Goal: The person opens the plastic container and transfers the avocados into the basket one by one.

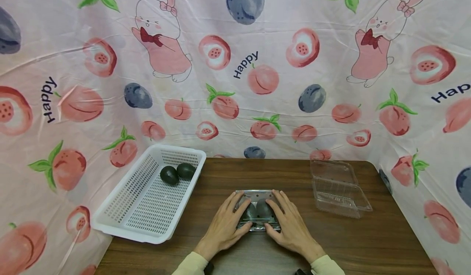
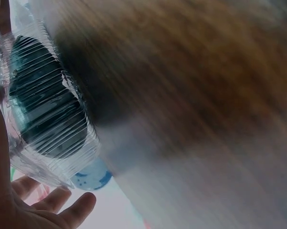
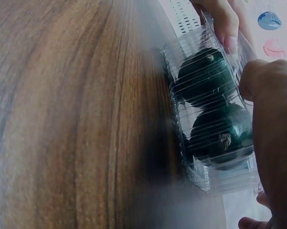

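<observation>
On the wooden table stands a closed clear plastic clamshell box (image 1: 258, 194), with two dark green avocados (image 3: 223, 136) side by side inside. My left hand (image 1: 223, 226) rests on the left of its lid, fingers spread over the top and thumb at the front edge. My right hand (image 1: 292, 226) mirrors it on the right, thumb also pressing at the front edge. In the left wrist view, an avocado (image 2: 47, 102) shows through the ribbed side wall, and several fingers of the left hand (image 2: 33, 205) extend past the box.
At the left stands a white perforated basket (image 1: 126, 233) with two more avocados (image 1: 169, 175) near its far right corner. A second clear clamshell box (image 1: 335, 193) sits at the right with its lid raised. A fruit-and-rabbit printed cloth (image 1: 272, 103) surrounds the table's back and sides.
</observation>
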`<action>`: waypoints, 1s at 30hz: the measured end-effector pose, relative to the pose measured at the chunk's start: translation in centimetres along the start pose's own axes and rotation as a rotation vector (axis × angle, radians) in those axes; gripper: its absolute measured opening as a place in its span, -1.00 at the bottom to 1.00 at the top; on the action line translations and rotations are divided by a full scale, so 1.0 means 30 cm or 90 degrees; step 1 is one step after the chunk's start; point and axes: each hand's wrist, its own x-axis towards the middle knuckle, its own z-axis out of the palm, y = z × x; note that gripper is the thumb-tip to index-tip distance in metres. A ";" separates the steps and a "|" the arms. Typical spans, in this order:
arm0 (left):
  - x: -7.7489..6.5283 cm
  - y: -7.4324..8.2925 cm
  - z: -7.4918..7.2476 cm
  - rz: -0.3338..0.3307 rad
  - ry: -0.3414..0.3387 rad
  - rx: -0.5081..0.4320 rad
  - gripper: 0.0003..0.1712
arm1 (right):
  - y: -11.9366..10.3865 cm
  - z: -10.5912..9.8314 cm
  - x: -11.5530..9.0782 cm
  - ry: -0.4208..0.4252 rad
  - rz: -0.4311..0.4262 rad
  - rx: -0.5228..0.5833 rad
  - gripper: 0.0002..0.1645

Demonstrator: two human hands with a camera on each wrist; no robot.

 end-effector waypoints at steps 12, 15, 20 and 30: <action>0.006 0.008 0.005 -0.012 0.011 0.013 -0.22 | 0.006 0.008 0.003 0.008 -0.007 -0.009 -0.07; 0.005 0.008 0.008 -0.008 0.021 0.017 -0.24 | 0.006 0.008 -0.003 0.010 -0.013 -0.005 -0.05; 0.003 0.008 0.011 -0.013 0.024 0.016 -0.28 | 0.009 0.015 -0.011 0.011 -0.019 0.010 -0.01; 0.015 0.004 0.003 -0.011 0.023 0.017 -0.33 | 0.009 0.017 -0.006 0.004 -0.007 0.025 0.01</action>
